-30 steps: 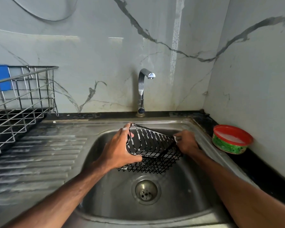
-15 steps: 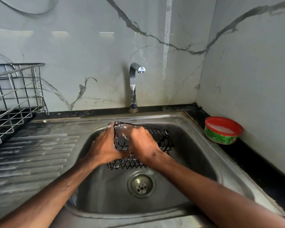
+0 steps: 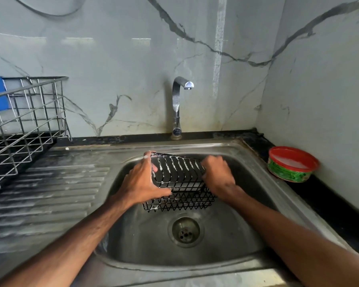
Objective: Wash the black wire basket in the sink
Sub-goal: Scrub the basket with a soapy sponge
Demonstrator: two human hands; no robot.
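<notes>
Firstly, left hand (image 3: pixel 142 183) grips the black wire basket (image 3: pixel 180 177) — right hand's (image 3: pixel 218 177) hold is unclear; scrub each soapy wire.

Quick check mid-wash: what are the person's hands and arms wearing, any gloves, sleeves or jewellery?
Nothing worn. The left hand and right hand are bare: no gloves, rings or watch in view. The left forearm and right forearm are bare to the frame's edge, no sleeves. White suds cling to the left fingertips.
</notes>
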